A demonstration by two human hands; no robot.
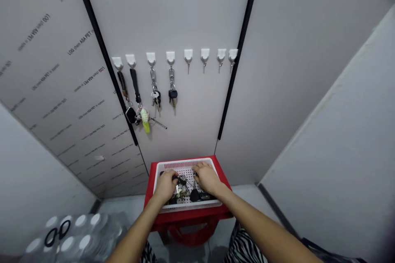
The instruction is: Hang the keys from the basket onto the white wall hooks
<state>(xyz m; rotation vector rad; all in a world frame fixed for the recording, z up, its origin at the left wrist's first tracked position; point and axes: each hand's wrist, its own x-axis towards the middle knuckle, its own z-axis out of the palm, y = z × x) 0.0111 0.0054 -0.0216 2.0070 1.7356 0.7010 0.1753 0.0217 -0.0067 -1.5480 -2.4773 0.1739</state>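
A white perforated basket point(161, 208) holds several bunches of keys point(184, 185), some with black heads or fobs. Inside it on the left, my left hand point(166, 184) has its fingers curled on dark-headed keys. My right hand point(207, 177) reaches into the right side, fingers bent around a small metal part of a key bunch. A black key fob point(195, 195) lies between the hands, nearer me. The fingertips partly cover what they grip.
The basket sits on a red stool point(224, 172). On the wall ahead is a row of white hooks point(170, 56); the left ones carry keys on straps and clips point(173, 94), the right ones bare. Packed water bottles point(83, 234) stand at lower left.
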